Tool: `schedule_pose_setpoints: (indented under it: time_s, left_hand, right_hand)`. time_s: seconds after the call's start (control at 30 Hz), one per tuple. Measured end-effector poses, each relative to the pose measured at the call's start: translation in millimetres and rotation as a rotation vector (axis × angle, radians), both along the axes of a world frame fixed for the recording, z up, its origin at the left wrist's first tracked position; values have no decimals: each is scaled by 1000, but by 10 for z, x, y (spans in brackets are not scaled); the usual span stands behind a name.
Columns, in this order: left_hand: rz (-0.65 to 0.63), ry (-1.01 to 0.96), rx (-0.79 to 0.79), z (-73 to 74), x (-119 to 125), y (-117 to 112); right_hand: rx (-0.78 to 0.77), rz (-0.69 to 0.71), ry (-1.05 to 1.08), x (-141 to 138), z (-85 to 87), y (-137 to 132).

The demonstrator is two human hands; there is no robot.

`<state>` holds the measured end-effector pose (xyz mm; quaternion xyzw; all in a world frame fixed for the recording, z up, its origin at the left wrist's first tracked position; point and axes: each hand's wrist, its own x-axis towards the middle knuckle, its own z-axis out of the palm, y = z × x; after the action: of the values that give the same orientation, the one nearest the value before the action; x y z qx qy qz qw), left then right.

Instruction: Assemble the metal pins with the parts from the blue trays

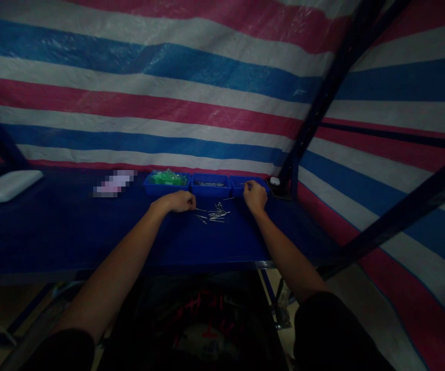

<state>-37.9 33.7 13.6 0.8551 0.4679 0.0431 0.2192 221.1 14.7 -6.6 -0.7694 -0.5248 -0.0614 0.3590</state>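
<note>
My left hand (179,201) rests on the blue table (71,232) with its fingers curled into a loose fist, just left of a small pile of thin metal pins (213,214). A pin tip shows at its fingertips. My right hand (254,196) reaches to the front edge of the right blue tray (263,181), fingers pinched together; what they hold is too small to make out. Three small blue trays stand in a row behind the pins: the left tray (166,184) holds green parts, the middle tray (210,184) holds dark metal bits.
A white box (5,186) lies at the table's far left. A striped red, white and blue tarp (168,82) hangs behind and to the right. A dark blue rack post (315,118) rises at the table's right end, with a small white object (274,181) at its foot.
</note>
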Motion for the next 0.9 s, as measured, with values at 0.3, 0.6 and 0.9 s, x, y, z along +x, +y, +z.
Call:
schedule_pose_setpoints:
  time_s: [0.3,0.6,0.9]
  left_hand:
    - [-13,-143,269,-90,147,8]
    - [-3,-273,340,-98,319,-104]
    - [65,-443,298,-13,337,-143]
  right_hand:
    - [226,286,-11,-77,22,-31]
    - [203,850,-263,-508,-17,-222]
    - [246,773,-180,-485,-36,-155]
